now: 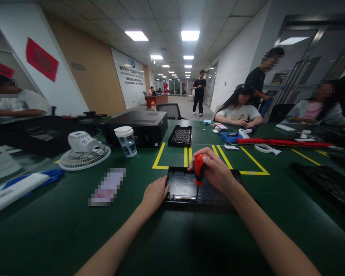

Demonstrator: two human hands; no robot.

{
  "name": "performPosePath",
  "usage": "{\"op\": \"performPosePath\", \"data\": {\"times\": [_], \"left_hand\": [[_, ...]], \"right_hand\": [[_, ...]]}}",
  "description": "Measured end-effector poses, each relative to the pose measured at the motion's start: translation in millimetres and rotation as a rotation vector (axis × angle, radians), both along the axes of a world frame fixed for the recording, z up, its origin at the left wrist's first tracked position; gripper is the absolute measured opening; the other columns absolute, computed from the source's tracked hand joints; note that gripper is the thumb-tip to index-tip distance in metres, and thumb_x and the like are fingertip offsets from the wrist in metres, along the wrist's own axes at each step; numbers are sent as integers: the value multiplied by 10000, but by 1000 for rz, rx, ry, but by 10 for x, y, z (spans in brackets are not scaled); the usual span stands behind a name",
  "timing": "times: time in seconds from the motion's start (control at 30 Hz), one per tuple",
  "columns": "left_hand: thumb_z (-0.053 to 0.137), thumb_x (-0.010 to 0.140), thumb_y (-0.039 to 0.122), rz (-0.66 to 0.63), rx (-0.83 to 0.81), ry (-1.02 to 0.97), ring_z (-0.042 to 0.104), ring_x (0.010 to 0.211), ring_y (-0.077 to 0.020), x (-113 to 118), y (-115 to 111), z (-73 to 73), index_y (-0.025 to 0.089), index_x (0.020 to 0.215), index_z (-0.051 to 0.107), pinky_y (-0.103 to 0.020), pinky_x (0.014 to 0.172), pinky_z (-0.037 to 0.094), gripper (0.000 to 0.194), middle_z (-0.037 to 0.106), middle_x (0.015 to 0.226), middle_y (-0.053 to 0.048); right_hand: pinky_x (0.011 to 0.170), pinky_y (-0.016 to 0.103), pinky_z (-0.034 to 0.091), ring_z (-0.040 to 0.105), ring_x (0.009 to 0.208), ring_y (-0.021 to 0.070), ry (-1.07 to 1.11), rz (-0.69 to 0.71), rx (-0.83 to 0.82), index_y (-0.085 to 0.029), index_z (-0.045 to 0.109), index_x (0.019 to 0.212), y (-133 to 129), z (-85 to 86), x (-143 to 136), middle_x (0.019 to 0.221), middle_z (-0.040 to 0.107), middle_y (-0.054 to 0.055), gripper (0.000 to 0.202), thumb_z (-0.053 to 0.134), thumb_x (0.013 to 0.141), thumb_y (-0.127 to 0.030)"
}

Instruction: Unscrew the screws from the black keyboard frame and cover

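Observation:
Upright in my right hand is a screwdriver with a red and black handle, the fingers wrapped round its grip. Its shaft points down at the near edge of a shallow black rectangular case lying on the table. A silvery strip runs along that near edge; whether the tip sits in a screw is too small to tell. My left hand grips the case's left side, its fingertips on the rim. My right forearm hides the right part of the case.
A green table with yellow tape lines spreads around. On the left are a white fan, a lidded water cup and a black computer tower. A black tray stands behind the case, a blue box farther right. Several people are beyond.

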State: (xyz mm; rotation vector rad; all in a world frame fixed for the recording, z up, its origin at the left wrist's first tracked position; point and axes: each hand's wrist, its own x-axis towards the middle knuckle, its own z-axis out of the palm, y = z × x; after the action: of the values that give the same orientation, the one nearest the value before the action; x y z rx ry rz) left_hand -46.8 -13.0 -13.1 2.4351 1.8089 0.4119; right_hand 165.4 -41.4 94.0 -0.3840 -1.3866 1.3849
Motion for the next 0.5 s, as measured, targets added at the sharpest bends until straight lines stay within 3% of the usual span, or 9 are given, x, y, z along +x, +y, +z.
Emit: {"op": "performPosePath", "data": {"times": [0.5], "left_hand": [[383, 860, 338, -4, 15, 10, 566, 1003, -194, -6, 28, -39, 190, 1248, 428, -288, 841, 424, 418, 573, 1160, -97]], "right_hand": [[744, 329, 456, 556, 699, 125, 11, -78, 5, -190, 539, 898, -18, 18, -19, 841, 547, 19, 96, 491, 815, -194]]}}
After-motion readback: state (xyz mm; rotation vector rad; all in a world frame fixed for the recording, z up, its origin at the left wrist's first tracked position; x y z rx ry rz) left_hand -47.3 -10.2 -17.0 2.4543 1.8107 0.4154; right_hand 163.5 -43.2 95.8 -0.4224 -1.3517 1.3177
